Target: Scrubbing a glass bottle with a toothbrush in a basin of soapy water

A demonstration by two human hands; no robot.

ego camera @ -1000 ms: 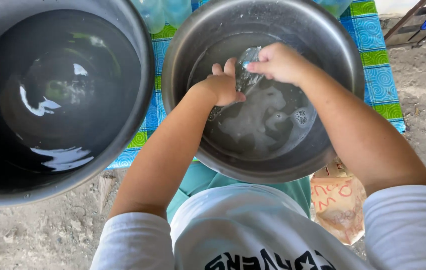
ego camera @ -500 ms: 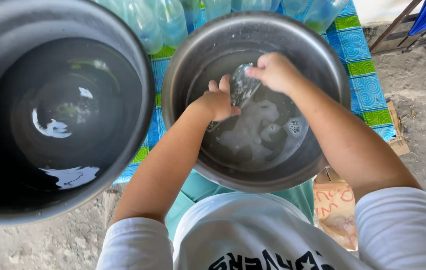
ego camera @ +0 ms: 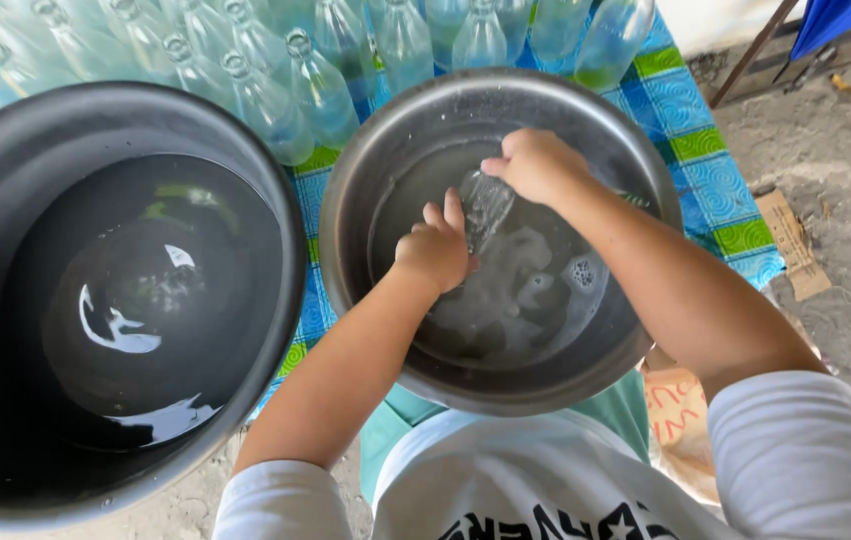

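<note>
Both hands [ego camera: 486, 210] on bottle [ego camera: 486, 203] in basin [ego camera: 346, 200]

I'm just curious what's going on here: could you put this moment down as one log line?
left hand: on clear bottle | right hand: gripping bottle | place: metal basin, soapy water | beside: dark tub

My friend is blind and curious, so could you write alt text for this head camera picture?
Seen from above, a person's left hand and right hand hold a clear glass bottle over soapy water in a metal basin. A large dark tub of water stands to the left, and rows of clear empty bottles lie beyond on a blue and green cloth.
</note>
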